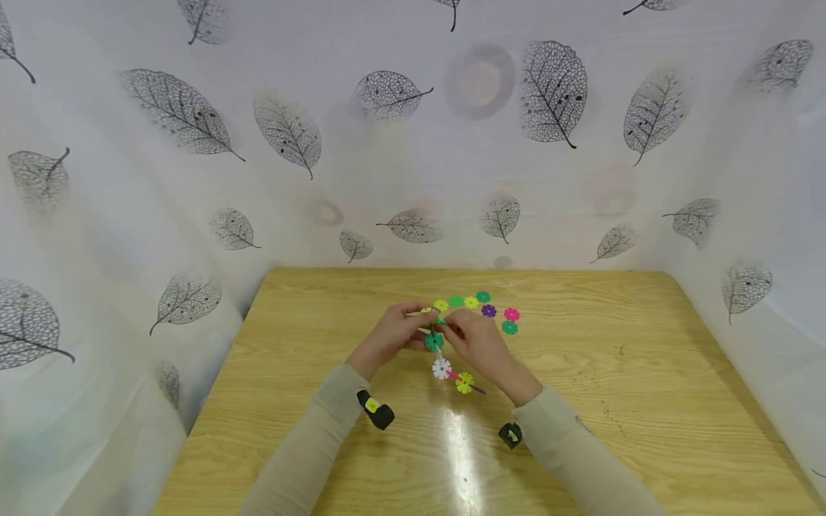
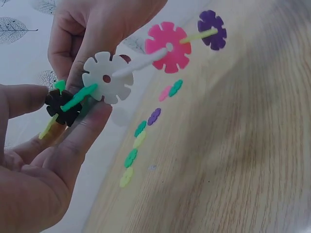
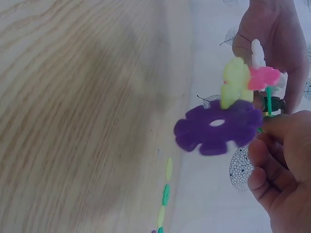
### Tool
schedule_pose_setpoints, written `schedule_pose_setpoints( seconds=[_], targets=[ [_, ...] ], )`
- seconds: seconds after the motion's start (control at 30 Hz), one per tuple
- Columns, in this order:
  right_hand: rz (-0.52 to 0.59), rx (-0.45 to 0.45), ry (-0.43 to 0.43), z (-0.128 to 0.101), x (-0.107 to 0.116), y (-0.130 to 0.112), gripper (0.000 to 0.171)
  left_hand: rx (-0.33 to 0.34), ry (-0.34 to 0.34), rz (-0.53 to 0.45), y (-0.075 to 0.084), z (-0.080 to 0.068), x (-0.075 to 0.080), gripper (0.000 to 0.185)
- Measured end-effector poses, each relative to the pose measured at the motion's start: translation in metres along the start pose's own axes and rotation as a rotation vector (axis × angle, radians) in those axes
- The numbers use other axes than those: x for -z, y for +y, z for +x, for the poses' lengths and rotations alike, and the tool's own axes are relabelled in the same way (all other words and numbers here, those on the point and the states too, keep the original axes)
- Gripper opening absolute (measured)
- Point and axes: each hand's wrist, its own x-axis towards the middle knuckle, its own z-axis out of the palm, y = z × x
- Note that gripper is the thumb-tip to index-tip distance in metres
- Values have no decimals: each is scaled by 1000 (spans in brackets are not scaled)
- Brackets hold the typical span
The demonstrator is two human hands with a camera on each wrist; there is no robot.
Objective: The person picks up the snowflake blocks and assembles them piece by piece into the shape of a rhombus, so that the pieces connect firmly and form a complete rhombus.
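Both hands meet over the table around a chain of slotted plastic flower discs. My left hand [image 1: 390, 335] holds the chain near its far end, around a black disc [image 2: 71, 116]. At that same end my right hand [image 1: 482, 344] pinches a small green disc [image 1: 440, 321], mostly hidden by fingers. Toward me the chain runs through a green disc [image 1: 434, 342], a white disc [image 2: 106, 65], a pink disc [image 2: 168, 58] and a yellow disc [image 1: 464, 383]. A purple disc [image 3: 204, 131] ends it, in the air.
Beyond the hands, loose discs lie in a curved row on the wooden table [image 1: 645, 401]: several yellow and green ones, a purple disc [image 1: 488, 311] and a pink disc [image 1: 512, 314]. Leaf-patterned sheeting [image 1: 413, 158] surrounds the table's back and sides. A black wrist camera sits by each cuff.
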Motion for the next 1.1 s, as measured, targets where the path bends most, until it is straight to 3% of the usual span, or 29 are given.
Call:
schedule_pose_setpoints(
  seconds=[0.17,0.37,0.57,0.77,1.1],
  targets=[
    [33,-61,-54,0,4,1,6,-9,-30,3,0,-1,2,44],
    [28,-143,-107,-4,15,13,9,-23,-4,-25,-2,0,4,43],
    [2,-250,-91,-12,30,30,13,-32,9,-32,0,-2,7,37],
    [-12,-288,-72,-23,38,53,16,-27,8,-50,1,-2,7,35],
    [-26,-462,-142,-38,50,77,22,-43,11,-91,0,-2,7,43]
  ],
)
